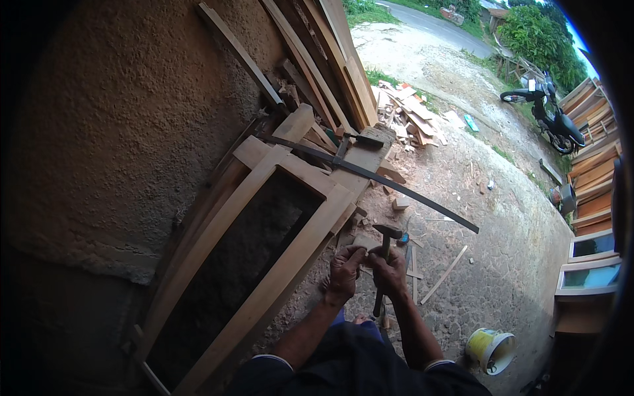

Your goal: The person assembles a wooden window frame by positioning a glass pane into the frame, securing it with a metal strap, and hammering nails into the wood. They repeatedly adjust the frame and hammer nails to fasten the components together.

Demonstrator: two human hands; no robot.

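Left hand (344, 272) pinching small wood piece (366, 243); right hand (389, 269) gripping hammer (387, 231); bar clamp (370, 173) across far edge of wooden frame (277, 277)

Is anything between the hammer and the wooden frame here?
Yes, in this view: the left hand and the small pale piece at its fingertips lie between the hammer, held in the right hand, and the wooden frame.

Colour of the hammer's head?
The hammer head looks dark grey, nearly black, above the right hand; best seen in the head view.
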